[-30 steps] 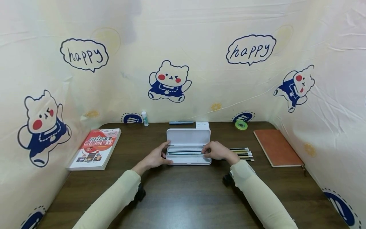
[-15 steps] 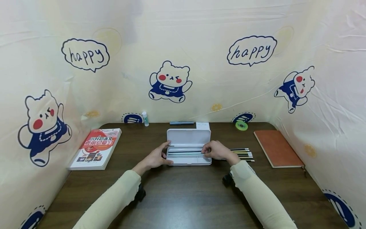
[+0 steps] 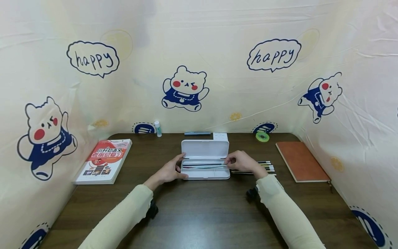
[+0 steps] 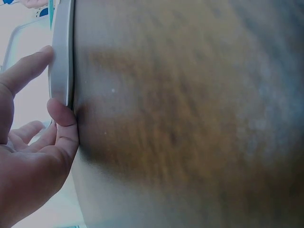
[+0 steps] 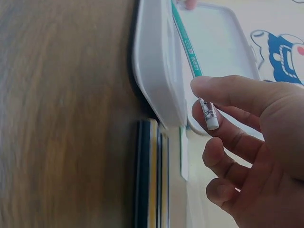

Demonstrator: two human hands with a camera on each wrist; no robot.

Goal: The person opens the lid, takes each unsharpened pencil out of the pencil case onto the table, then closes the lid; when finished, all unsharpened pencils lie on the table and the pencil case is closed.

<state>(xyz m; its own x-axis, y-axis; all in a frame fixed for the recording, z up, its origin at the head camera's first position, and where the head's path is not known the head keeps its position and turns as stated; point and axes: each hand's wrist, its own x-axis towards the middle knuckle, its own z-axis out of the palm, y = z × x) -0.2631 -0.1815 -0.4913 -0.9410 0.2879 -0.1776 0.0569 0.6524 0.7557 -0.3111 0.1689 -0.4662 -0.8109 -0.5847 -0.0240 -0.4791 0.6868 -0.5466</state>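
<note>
Lettering (image 5: 194,61) on the green pencil (image 5: 183,31) shows only in the right-wrist view.

A study-desk nook: dark wooden tabletop (image 3: 199,214); book (image 3: 104,160) at left, brown notebook (image 3: 301,161) at right, pencil case (image 3: 205,148) between; pale bear-printed sheeting (image 3: 224,41) along the far side and flanks.

"happy" stands in both blue-outlined, cloud-shaped speech bubbles (image 3: 93,59) on the cream cloth backdrop (image 3: 224,20); "小升初语文" heads the thick red-and-white paperback book (image 3: 104,160) (its second line is blurred); lettering on the slim green pencil (image 5: 188,47) is too small to read surely
</note>
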